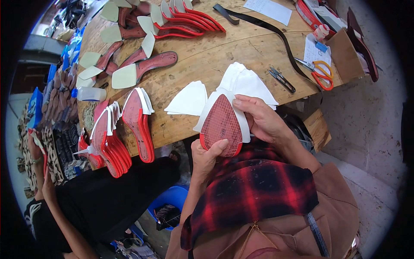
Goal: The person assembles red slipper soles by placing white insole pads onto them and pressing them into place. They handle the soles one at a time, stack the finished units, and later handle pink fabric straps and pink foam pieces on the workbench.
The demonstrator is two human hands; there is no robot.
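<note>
Beyond the brown top (334, 203), the left hand (207, 156) grips the pink sole (222, 123) beside the table (241, 45) while the right hand (261, 117) pinches its white liner (206, 113), apparently aligning it, with edge-pressing likely required next.

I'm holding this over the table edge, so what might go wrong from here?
The white piece might crease or shift where your right hand grips its edge beside the gridded sole in your left hand. The red-edged soles jutting past the edge of the table could get knocked off. The orange-handled scissors lie near the edge and might be brushed down.
</note>
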